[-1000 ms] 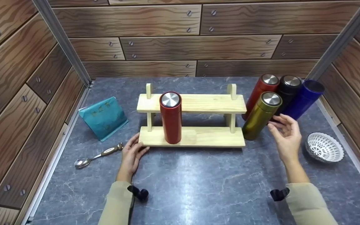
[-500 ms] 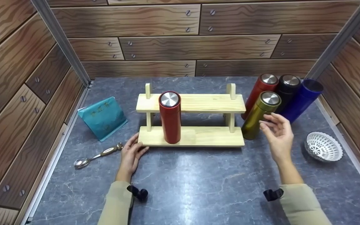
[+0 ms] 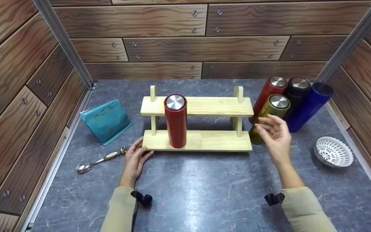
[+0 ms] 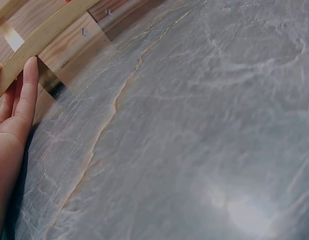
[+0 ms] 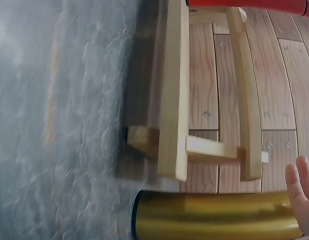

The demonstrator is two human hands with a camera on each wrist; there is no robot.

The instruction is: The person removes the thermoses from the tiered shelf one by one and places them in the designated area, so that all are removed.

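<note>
A two-tier wooden shelf (image 3: 219, 140) stands mid-table with a red thermos (image 3: 177, 129) upright on its lower board. My left hand (image 3: 135, 161) holds that board's front left corner, thumb on top and fingers below; the left wrist view shows the fingers (image 4: 28, 85) under the edge. My right hand (image 3: 277, 138) is in front of a gold thermos (image 3: 279, 111), fingers loosely bent and nothing in them. In the right wrist view the gold thermos (image 5: 214, 215) lies across the bottom, the hand's fingertips by its right end. Whether they touch is unclear.
Behind the gold thermos stand another red thermos (image 3: 271, 88), a black thermos (image 3: 298, 91) and a blue cylinder (image 3: 311, 106). A white openwork basket (image 3: 333, 151) is at the right. A teal pouch (image 3: 108, 122) and a spoon (image 3: 101, 160) lie at the left.
My right hand has moved left, from beside the gold thermos to in front of it, covering part of its body. The left hand and the shelf have stayed put.
</note>
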